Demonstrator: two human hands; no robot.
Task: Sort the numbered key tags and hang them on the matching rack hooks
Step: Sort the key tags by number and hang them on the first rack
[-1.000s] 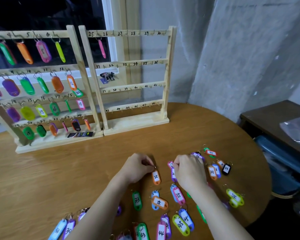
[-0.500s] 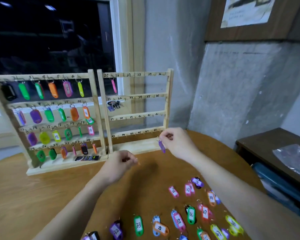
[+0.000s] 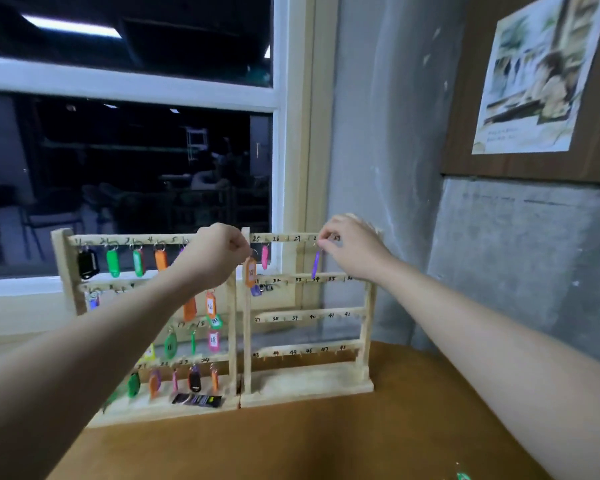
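Two wooden racks stand side by side on the table. The left rack [image 3: 63, 268] carries several coloured tags. On the right rack [image 3: 368, 323] most hooks are bare, and a pink tag [image 3: 264, 257] hangs near 25. My left hand [image 3: 215, 254] pinches the ring of an orange tag [image 3: 250, 271] at the top rail's left end, by 25. My right hand [image 3: 347, 244] pinches the ring of a purple tag [image 3: 315, 264] at the top rail around 28, and the tag dangles edge-on.
The round wooden table [image 3: 309, 445] runs under the racks. A black packet [image 3: 197, 400] lies on the left rack's base. A green tag [image 3: 463, 476] shows at the bottom edge. Window behind, concrete wall and a poster [image 3: 534, 74] to the right.
Both hands rose from the table to the right rack's top rail, each carrying a tag. The view tilted up, so the loose tags dropped out of sight.
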